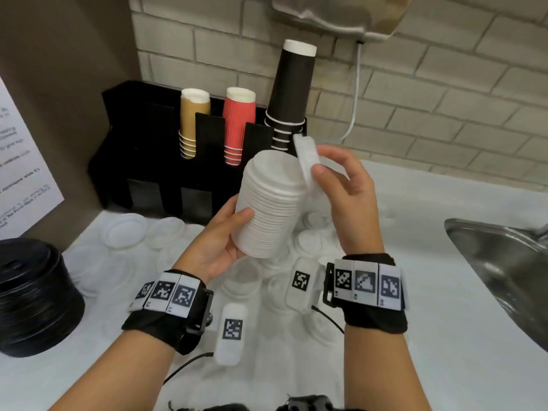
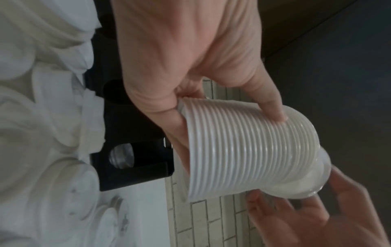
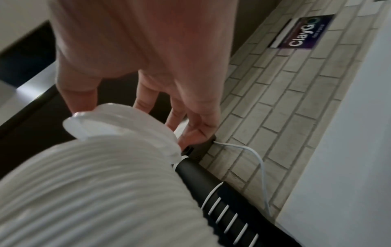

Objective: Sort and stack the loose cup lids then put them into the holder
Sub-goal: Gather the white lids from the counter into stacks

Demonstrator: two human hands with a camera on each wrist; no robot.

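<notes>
- Brick-tile wall behind a white counter; steel sink off to the right, black holder against the wall w/ tan cups, red cups and black cups standing in its slots
- Left hand grips a tall stack of white lids above the counter, thumb pressed on the ribbed side, fingers wrapped round the back; left wrist view shows the same grip, fingertip on the ribs near the top end
- Right hand pinches one loose white lid by its rim, thumb in front, other fingers curled behind; lid is tilted on edge, touching or just beside the stack's top rim, can't tell which
- Step in hand, I'd say: adding a lid to the white stack, i.e. still the sort-and-stack part, not the holder part
- Plenty left: clear and white lids lie scattered on the counter below the hands, a pile of black lids sits at the left edge
- Next move prob calls for tipping the pinched lid flat, lining it up w/ the top of the stack and pressing so it nests; left hand needs to keep the stack steady meanwhile
- Lower pockets of the holder look dark; whether any lids are in them yet, can't tell
- White cable hangs down the wall behind the black cups, well clear of both hands
</notes>
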